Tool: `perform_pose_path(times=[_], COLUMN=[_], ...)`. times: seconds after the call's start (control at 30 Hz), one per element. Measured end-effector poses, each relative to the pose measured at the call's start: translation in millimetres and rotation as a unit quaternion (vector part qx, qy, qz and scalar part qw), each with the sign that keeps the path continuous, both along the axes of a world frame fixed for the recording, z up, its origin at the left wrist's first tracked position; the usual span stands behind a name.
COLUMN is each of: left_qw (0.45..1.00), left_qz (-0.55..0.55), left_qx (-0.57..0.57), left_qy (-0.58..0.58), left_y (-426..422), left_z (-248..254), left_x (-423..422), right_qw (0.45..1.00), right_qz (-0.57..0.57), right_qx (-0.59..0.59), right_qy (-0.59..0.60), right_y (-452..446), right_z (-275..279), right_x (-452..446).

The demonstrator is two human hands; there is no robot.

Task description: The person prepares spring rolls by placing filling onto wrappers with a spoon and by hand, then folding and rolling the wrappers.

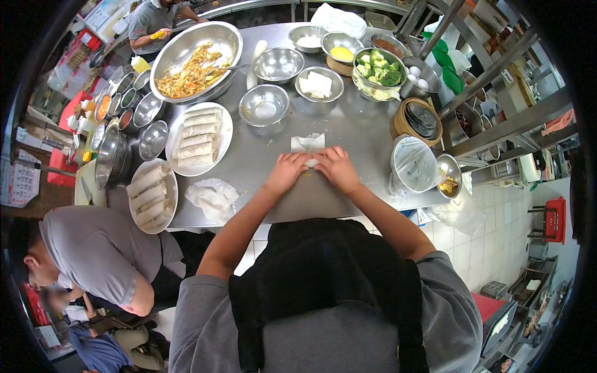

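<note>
Both my left hand (289, 171) and my right hand (334, 166) rest on the steel table, their fingers meeting over a small white wrapper sheet (308, 143). The sheet's near part is under my fingertips, and its far part lies flat beyond them. Fingers of both hands are bent round the wrapper's near end. To the left, white rolls lie in a row on an oval plate (225, 144), with more rolls on a second plate (173, 210). A large bowl (234, 45) of shredded vegetable filling stands at the back left.
Steel bowls (264, 105) stand beyond my hands, one with broccoli (379, 67). A bamboo steamer (402, 127) and a plastic-lined tub (415, 165) are at the right. A crumpled white cloth (212, 200) lies near the front edge. Another person (102, 255) stands at the left.
</note>
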State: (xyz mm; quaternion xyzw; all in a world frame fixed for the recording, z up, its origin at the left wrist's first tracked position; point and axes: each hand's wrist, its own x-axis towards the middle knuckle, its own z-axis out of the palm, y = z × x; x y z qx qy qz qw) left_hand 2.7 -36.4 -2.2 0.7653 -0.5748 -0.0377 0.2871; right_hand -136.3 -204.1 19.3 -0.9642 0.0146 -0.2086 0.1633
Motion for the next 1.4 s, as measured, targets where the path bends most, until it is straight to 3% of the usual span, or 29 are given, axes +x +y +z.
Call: perform_pose_path(times=[0.17,0.37,0.47,0.57,0.97,1.17,1.4], left_qw=[0.999,0.998,0.986,0.976,0.992,0.979,0.975], left_qz=[-0.009,-0.032,-0.059,0.030,-0.037,-0.077,0.082], left_qx=[0.032,0.043,-0.028,-0.051,0.118,0.155,0.048], left_qy=[0.012,0.046,0.153,0.210,-0.013,0.111,0.202], left_y=[-3,-7,-6,-11,-39,-50,-20], left_z=[-3,4,15,10,25,25,32], left_x=[8,15,16,29,69,73,22], right_qw=[0.997,0.999,1.000,0.999,0.996,0.995,0.996], right_qz=[-0.010,-0.021,-0.006,0.013,0.022,0.022,0.019], right_qx=[-0.071,-0.007,0.003,0.000,-0.005,-0.016,-0.016], right_qy=[-0.019,0.027,0.025,0.032,0.082,0.092,0.087], right_y=[7,16,11,7,2,1,1], right_z=[-28,-15,-18,-19,-9,-12,-13], right_x=[-1,-2,3,5,5,7,7])
